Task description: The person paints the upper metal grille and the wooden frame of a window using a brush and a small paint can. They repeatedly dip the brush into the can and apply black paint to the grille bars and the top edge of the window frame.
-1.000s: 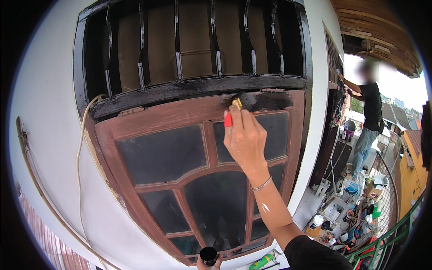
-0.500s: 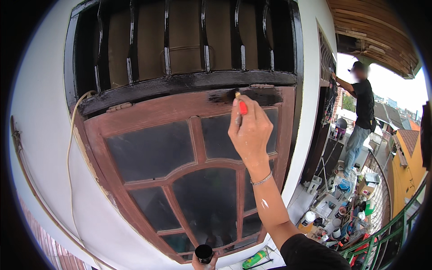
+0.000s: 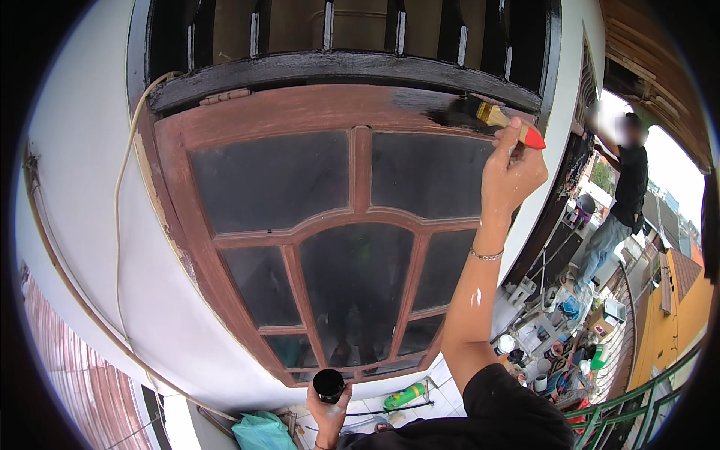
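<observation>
My right hand [image 3: 511, 174] grips a paintbrush [image 3: 496, 117] with a pale wooden, red-ended handle. The dark bristles rest against the top rail of a reddish-brown wooden window sash [image 3: 292, 111], near its right hinge. A patch of wet-looking black paint [image 3: 446, 111] covers the right part of that rail, its left end streaky. Low down, in front of the sash's bottom edge, my left hand [image 3: 327, 414] is wrapped round a black cup [image 3: 328, 385]. The cup's inside looks dark, and its contents cannot be made out. White smears mark my right forearm.
Black-painted bars [image 3: 328, 26] and a black beam [image 3: 300, 73] stand above the sash. A cable [image 3: 118, 202] hangs on the left wall. A green bottle [image 3: 405, 396] and turquoise bag [image 3: 262, 433] lie below. Beyond the paint tubs [image 3: 505, 345] at right, another person [image 3: 628, 180] stands.
My right hand has moved the brush to the right along the top rail, up to the right hinge. The view has shifted, so more of my left hand, the cup and the floor shows.
</observation>
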`<move>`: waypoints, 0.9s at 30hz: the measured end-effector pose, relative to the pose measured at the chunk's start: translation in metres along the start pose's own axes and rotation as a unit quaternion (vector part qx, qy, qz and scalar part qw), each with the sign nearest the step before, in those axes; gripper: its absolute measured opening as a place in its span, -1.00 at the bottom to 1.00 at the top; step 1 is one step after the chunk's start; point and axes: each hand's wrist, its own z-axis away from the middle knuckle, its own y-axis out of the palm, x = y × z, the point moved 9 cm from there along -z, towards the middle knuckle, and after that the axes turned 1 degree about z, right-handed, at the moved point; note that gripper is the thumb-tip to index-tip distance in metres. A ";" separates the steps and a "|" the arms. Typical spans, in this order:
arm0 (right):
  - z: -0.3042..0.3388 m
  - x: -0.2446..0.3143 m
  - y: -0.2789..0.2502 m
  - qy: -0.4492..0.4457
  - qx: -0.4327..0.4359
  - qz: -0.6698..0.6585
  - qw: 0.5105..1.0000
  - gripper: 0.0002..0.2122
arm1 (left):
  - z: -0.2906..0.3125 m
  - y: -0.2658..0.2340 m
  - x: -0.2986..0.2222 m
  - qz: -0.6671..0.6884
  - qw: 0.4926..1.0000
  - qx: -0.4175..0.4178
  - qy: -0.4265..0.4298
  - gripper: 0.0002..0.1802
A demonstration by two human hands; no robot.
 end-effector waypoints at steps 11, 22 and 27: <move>0.028 0.067 0.019 -0.185 0.082 0.012 0.979 -0.77 | -0.006 0.010 -0.012 0.011 1.000 0.025 0.014 -0.59; 0.038 0.050 0.028 -0.243 0.145 0.015 0.959 -0.70 | -0.006 0.022 -0.013 0.012 0.998 0.057 -0.006 -0.58; 0.031 0.032 0.005 -0.184 0.115 -0.089 0.972 -0.69 | -0.007 0.028 -0.013 0.020 0.997 0.074 0.003 -0.58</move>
